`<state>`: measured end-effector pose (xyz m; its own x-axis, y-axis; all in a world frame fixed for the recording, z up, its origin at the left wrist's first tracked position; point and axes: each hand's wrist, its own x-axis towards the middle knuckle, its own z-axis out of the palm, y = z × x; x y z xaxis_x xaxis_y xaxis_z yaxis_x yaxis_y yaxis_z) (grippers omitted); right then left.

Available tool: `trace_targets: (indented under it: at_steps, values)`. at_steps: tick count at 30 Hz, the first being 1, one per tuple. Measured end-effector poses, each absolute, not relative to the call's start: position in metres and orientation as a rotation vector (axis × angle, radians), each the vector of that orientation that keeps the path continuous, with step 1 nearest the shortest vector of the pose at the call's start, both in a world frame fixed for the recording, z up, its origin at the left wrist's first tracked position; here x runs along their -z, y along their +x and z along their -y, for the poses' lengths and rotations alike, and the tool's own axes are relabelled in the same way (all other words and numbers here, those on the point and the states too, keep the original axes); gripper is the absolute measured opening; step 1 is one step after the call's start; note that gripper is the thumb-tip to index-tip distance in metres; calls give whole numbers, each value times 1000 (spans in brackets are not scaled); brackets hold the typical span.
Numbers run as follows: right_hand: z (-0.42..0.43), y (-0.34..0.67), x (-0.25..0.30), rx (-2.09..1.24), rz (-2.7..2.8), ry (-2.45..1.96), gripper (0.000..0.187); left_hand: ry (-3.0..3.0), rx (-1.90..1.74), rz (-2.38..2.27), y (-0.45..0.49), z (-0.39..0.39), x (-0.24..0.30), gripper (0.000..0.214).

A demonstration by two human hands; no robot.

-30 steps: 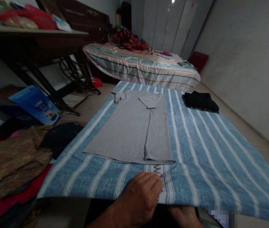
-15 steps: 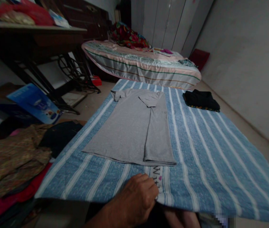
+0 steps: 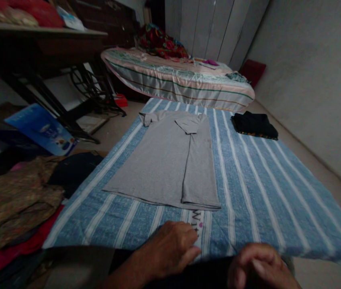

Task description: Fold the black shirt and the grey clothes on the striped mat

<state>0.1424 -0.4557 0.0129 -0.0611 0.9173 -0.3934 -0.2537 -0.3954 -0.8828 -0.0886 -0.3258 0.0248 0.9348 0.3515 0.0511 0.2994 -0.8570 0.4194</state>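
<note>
A grey short-sleeved T-shirt (image 3: 158,164) lies spread on a blue and white striped cloth (image 3: 248,200). Its right side is folded inward in a long strip, with that sleeve turned back over the front; the left sleeve sticks out at the far end. My left hand (image 3: 173,247) rests at the cloth's near edge, just below the shirt's hem. Its fingers are bent and the thumb stands apart from them, with nothing seen between. My right hand (image 3: 262,263) is at the near edge further right, loosely curled, thumb apart, holding nothing visible.
A folded black garment (image 3: 254,124) lies at the far right of the cloth. Heaped clothes (image 3: 16,196) and a blue box (image 3: 42,128) are on the left, below a treadle sewing table (image 3: 37,36). A bed (image 3: 173,80) stands beyond; a wall (image 3: 315,80) runs along the right.
My right hand has risen into view at the near edge. The thumb of my left hand has come away from its fingers. The shirt lies as before.
</note>
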Motion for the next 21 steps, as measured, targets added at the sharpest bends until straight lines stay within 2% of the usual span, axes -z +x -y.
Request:
trace_targets:
  at_steps: [5, 7, 10, 15, 21]
  values:
    - [396, 136, -11, -561, 1476, -1748, 22, 2685, -588, -695, -79, 318, -15, 20]
    - [378, 133, -4, -337, 1758, -1786, 24, 2690, -663, -697, -76, 318, -11, 18]
    - [363, 132, 3, -191, 1968, -1859, 19, 2715, -716, -660, -72, 322, 0, 17]
    - [347, 133, -4, -141, 1959, -1926, 23, 2732, -719, -657, -70, 325, 12, 17]
    - [330, 129, -12, -78, 1864, -1893, 25, 2727, -442, -719, -67, 321, -1, 42]
